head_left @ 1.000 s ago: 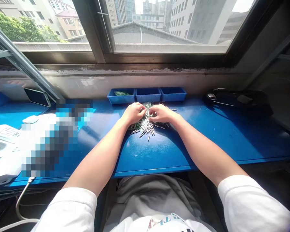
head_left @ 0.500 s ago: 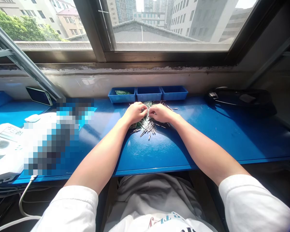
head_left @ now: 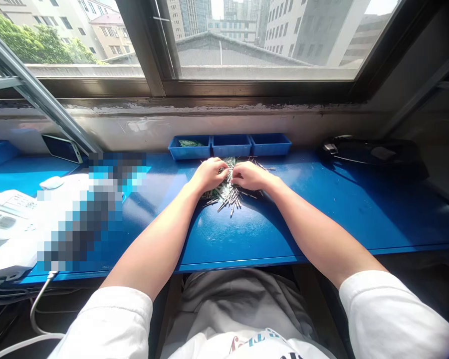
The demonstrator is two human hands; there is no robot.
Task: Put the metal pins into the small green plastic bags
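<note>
A pile of thin metal pin-like pieces (head_left: pixel 231 198) lies on the blue tabletop, mixed with green and clear pieces (head_left: pixel 230 162). Over its left side rests my left hand (head_left: pixel 211 173), its fingers curled and pinched together. Facing it from the right, my right hand (head_left: pixel 250 175) is curled in the same way, thumb and fingers close together. The two sets of fingertips are only a small gap apart above the pile. Whatever the fingers hold is too small or hidden to name.
Three blue bins stand in a row behind the pile: a left bin (head_left: pixel 189 152) with green pieces inside, a middle bin (head_left: pixel 231 149) and a right bin (head_left: pixel 271 149). A black bag-like object (head_left: pixel 374 154) lies to the right. A phone (head_left: pixel 62 148) leans at the left.
My right hand's fingers have shifted very slightly. Otherwise both hands stay over the pile, and the bins and pieces keep their places.
</note>
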